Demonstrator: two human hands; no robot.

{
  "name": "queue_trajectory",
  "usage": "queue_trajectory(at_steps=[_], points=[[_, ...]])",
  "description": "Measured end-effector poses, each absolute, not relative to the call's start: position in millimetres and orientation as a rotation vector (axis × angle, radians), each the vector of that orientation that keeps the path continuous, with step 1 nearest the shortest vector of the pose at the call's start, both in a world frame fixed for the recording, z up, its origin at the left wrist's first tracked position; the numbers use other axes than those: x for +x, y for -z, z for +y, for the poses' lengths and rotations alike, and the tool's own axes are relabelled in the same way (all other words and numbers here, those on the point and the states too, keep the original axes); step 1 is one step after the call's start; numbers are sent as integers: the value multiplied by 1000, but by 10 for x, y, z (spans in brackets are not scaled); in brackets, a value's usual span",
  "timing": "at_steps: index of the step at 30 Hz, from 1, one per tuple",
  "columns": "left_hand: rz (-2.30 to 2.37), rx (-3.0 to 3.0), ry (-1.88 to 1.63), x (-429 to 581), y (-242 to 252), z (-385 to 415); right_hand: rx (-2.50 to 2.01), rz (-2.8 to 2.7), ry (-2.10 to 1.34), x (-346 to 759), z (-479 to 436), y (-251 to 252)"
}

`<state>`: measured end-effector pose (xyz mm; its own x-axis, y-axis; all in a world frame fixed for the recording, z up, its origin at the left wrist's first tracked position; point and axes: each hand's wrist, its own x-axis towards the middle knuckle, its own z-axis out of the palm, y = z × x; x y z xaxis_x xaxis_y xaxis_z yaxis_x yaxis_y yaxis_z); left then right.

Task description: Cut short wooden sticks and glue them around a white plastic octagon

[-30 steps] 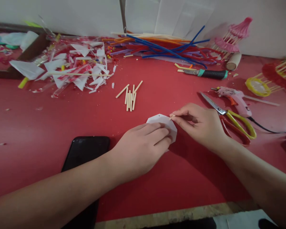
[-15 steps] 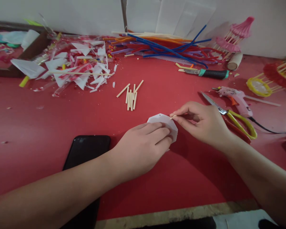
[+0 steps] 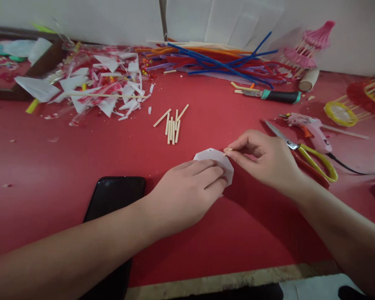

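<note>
My left hand (image 3: 187,191) lies over a white many-sided piece of card (image 3: 217,156), its curled fingers holding the piece at the tabletop. The thumb is hidden. Between thumb and forefinger my right hand (image 3: 259,160) pinches a short wooden stick (image 3: 227,152), at the upper right edge of the card. Much of that stick is covered by the fingertips; its lower end looks to meet the card. A small dark hole shows near the card's top corner. Several cut wooden sticks (image 3: 171,129) lie in a loose group beyond my left hand.
Scissors (image 3: 303,152), a pink glue gun (image 3: 311,129) and a cutter knife (image 3: 278,96) lie to the right. Pipe cleaners (image 3: 218,62) and paper scraps (image 3: 109,83) pile up at the back. A black phone (image 3: 115,193) sits under my left forearm. Pink (image 3: 309,46) and yellow-rimmed (image 3: 340,113) stick models stand right.
The right hand's fingertips have shifted very slightly and the pinched stick looks more upright at the card's edge. My left hand and the card stay in place.
</note>
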<state>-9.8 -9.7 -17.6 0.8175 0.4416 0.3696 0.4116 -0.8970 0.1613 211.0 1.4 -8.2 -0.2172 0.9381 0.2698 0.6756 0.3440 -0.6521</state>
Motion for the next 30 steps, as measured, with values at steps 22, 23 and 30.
queue_trajectory(at_steps=[22, 23, 30], points=[[666, 2922, -616, -100, 185, -96, -1445, -2091, -330, 2110, -20, 98], [665, 2922, -612, -101, 181, -97, -1467, -2066, -329, 2105, -24, 98], [669, 2887, -567, -100, 168, -84, -1549, -1958, -406, 2105, -47, 134]])
